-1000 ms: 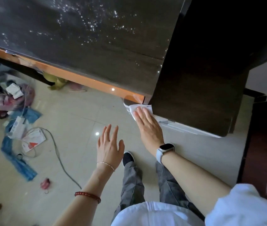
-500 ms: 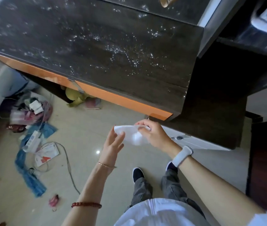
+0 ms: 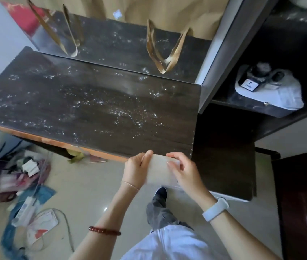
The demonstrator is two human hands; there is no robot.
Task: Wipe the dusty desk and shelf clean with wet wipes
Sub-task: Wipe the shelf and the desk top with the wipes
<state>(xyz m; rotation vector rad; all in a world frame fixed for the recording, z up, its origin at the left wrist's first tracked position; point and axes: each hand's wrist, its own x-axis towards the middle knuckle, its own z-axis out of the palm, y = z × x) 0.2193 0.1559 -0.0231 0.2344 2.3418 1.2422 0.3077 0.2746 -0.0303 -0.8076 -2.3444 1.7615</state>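
White wipe [image 3: 159, 170] is hanging stretched between your left hand [image 3: 134, 168] and right hand [image 3: 183, 170], both pinching it, just off the desk's [image 3: 92, 106] near edge. Desk and right-hand shelf [image 3: 242, 102] are showing dust; wiping's mostly left.

We stand in a lived-in home room: a dark wooden desk [image 3: 92, 109], a shelf unit [image 3: 261, 107], and clutter [image 3: 23, 184] on the tiled floor [image 3: 92, 184].
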